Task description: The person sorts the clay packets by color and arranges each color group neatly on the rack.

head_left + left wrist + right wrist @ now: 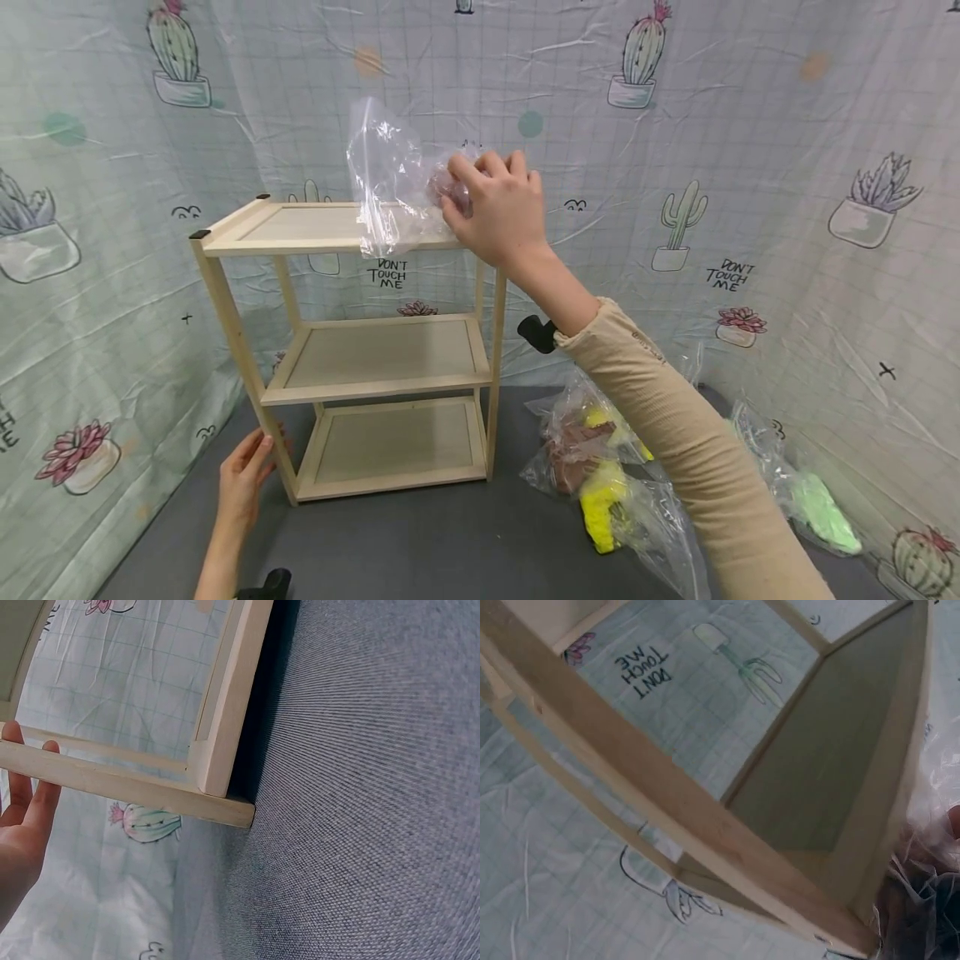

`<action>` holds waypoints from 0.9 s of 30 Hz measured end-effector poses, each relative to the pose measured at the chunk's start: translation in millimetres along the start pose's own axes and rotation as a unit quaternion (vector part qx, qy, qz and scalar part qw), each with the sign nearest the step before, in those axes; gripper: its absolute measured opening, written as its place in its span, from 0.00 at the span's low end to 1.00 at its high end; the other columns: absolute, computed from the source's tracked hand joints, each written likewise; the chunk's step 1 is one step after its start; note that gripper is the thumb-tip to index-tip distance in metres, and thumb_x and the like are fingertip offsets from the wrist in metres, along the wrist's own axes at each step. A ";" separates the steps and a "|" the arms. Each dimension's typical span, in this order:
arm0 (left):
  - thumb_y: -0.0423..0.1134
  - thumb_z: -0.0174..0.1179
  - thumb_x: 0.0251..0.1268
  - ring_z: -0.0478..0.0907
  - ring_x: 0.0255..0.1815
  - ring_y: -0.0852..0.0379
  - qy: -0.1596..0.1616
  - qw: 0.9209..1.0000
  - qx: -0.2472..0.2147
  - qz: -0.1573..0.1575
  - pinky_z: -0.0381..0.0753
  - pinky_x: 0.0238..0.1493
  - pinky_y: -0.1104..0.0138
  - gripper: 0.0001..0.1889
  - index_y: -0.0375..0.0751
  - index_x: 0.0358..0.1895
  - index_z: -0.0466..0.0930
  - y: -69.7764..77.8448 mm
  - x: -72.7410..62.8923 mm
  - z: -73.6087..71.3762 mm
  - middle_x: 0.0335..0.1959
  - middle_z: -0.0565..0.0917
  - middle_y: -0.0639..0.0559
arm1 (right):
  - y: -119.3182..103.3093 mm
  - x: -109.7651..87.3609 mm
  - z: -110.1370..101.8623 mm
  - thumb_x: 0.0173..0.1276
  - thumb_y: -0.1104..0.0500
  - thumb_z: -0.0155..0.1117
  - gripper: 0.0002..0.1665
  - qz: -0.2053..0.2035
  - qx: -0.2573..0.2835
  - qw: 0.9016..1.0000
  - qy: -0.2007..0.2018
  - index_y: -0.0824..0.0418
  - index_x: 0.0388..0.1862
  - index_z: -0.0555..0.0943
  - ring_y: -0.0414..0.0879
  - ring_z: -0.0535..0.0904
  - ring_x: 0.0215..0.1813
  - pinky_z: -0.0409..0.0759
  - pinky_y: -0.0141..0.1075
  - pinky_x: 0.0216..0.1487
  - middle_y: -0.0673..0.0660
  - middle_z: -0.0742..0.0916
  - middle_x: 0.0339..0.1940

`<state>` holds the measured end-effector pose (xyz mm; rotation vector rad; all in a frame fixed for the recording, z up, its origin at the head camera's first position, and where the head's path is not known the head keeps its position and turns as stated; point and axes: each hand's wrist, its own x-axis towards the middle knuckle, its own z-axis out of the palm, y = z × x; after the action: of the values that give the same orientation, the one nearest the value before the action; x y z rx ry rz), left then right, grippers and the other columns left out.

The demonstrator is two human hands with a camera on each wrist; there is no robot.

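A three-tier wooden shelf (375,391) stands on the grey floor covering. My left hand (243,475) holds its front left post low down, with the thumb in front and fingertips past the far side. In the left wrist view, two fingers (45,791) cross that post (127,784). My right hand (498,208) grips a clear plastic bag (390,167) at the right end of the top tier. Something brownish-red (447,185) shows inside the bag beside the thumb; its kind is hard to make out. The right wrist view has the bag (922,885) at its right edge, by the shelf's corner.
Right of the shelf lie clear bags holding brown (573,454) and bright yellow (600,508) items. Farther right is a bag with a pale green item (825,512). A cactus-print cloth (720,108) hangs behind and along both sides. Black caps (200,235) top the left posts.
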<state>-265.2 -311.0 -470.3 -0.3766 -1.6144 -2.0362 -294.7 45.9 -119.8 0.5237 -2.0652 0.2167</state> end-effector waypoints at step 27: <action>0.32 0.48 0.65 0.82 0.37 0.67 0.025 1.000 0.008 -0.014 0.77 0.35 0.77 0.12 0.45 0.49 0.76 18.8 -4.7 15.4 0.40 0.83 0.61 | 24.5 -42.2 5.3 0.60 0.59 0.55 0.30 -0.166 0.069 0.983 -0.025 0.59 0.63 0.65 0.54 0.68 0.57 0.64 0.47 0.56 0.59 0.74 0.56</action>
<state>-252.4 -298.2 -453.3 -0.2978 -1.6132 -2.0354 -290.9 77.6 -157.1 0.9576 -1.9836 0.1507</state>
